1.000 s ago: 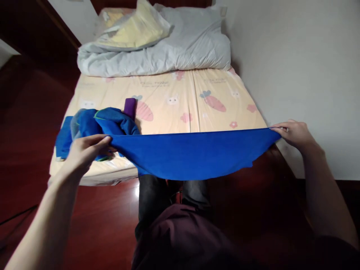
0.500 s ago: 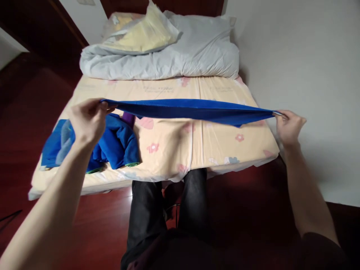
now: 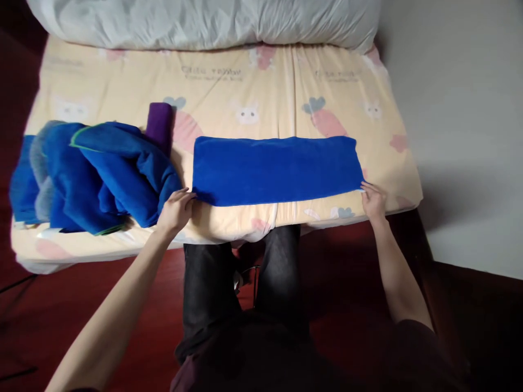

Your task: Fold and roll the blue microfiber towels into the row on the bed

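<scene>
A blue towel (image 3: 273, 170) lies spread as a long flat rectangle on the bed, its near edge close to the mattress edge. At its near left corner, my left hand (image 3: 176, 211) pinches the cloth between thumb and fingers. My right hand (image 3: 373, 200) grips the near right corner the same way. To the left of the towel is a loose heap of blue cloths (image 3: 110, 174) with green edging, some greyish. A rolled purple cloth (image 3: 159, 124) sits behind the heap's right side.
The bed (image 3: 245, 92) has a cream sheet printed with carrots and rabbits. A white quilt (image 3: 204, 22) lies across its far end. A pale wall (image 3: 457, 136) rises on the right, and dark red floor (image 3: 155, 310) shows below the bed.
The towel was stretched taut in the air between both hands; now it lies flat on the bed. My hands have come down and closer together. The view has tilted downward.
</scene>
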`<state>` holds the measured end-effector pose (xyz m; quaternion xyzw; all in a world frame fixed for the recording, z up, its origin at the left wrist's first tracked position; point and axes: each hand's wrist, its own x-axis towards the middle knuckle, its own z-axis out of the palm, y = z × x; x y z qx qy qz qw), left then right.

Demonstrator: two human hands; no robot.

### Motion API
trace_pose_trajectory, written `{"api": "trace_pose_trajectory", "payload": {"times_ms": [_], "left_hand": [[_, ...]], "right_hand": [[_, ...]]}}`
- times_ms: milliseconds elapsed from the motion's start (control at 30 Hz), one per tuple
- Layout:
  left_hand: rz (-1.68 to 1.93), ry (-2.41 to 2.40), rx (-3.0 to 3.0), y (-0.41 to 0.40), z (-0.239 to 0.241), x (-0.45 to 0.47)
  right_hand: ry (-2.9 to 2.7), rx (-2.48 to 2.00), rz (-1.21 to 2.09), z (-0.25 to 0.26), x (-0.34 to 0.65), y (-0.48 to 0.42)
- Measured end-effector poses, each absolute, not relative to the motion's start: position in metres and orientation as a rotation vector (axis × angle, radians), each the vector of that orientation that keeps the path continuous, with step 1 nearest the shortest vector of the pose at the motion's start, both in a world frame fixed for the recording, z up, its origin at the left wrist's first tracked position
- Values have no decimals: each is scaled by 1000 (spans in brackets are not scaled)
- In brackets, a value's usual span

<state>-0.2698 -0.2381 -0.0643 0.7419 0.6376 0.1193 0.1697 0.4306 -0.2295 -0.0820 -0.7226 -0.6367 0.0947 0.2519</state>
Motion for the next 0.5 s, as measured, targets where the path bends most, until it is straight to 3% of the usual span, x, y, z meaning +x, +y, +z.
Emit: {"api": "trace_pose_trajectory", "payload": {"times_ms": [233, 500], "left_hand": [[55, 1546, 2438, -246, -80, -266], [88, 1619, 2358, -270, -83, -278]], "right_hand": [[-1762, -2022, 268, -96, 435, -239], [-1799, -2037, 290, -91, 438, -278]]}}
